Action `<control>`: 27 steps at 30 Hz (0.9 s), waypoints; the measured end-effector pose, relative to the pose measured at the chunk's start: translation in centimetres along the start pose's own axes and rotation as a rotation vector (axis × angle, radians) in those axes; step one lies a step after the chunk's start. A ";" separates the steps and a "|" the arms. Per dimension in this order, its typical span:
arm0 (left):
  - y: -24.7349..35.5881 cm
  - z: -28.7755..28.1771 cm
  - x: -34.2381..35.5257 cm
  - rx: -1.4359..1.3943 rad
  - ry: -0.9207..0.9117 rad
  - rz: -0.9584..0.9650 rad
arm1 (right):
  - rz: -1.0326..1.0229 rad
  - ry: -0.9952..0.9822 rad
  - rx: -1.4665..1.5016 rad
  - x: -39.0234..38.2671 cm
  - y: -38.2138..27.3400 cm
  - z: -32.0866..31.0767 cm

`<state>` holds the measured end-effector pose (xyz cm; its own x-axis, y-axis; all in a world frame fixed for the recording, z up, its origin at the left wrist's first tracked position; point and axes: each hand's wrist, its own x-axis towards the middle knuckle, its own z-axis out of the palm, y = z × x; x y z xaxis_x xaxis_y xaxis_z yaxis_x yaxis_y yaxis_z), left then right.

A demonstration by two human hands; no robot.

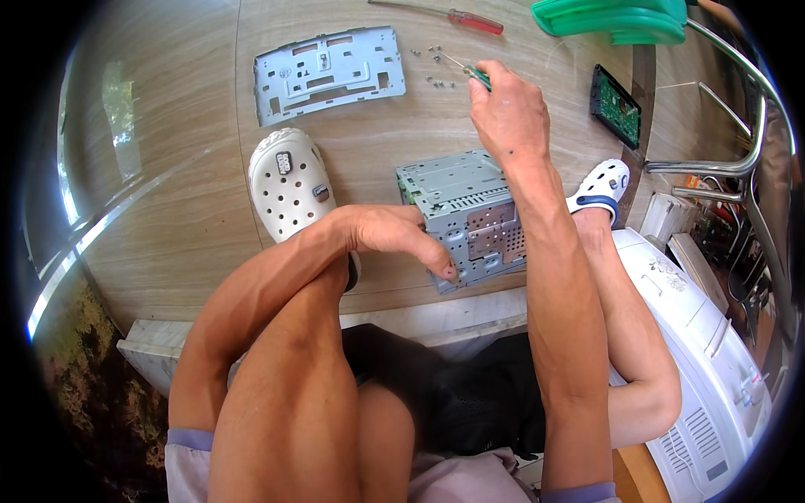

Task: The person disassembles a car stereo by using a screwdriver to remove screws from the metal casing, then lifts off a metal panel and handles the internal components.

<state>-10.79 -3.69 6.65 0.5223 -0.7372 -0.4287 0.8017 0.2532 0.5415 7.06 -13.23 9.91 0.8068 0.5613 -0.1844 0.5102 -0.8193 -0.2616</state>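
My right hand (513, 113) is closed round the green handle of a small screwdriver (478, 77). Its thin shaft points up and left, the tip among several small screws (435, 55) scattered on the floor. My left hand (401, 235) grips the left side of a grey metal box (470, 214), perhaps a car stereo body, its thumb on the near perforated face. The fingers behind the box's edge are partly hidden. Part of the box's right side lies behind my right forearm. Beyond it, a flat grey metal plate with cut-outs (331, 74) lies on the floor.
A red-handled screwdriver (475, 21) lies at the top. Far right are a black panel with a green circuit board (616, 107), a green plastic chair part (616, 18) and a chrome chair frame (713, 166). A white appliance (683, 310) stands right. My white clogs (289, 186) flank the box.
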 end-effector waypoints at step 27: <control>-0.3 -0.2 0.4 0.018 -0.042 -0.011 | 0.031 -0.077 -0.020 -0.1 -0.1 -0.4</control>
<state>-10.74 -3.97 6.16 0.5003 -0.7657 -0.4043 0.8018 0.2334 0.5501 7.04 -13.21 10.33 0.7971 0.5426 -0.2648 0.4922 -0.8380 -0.2356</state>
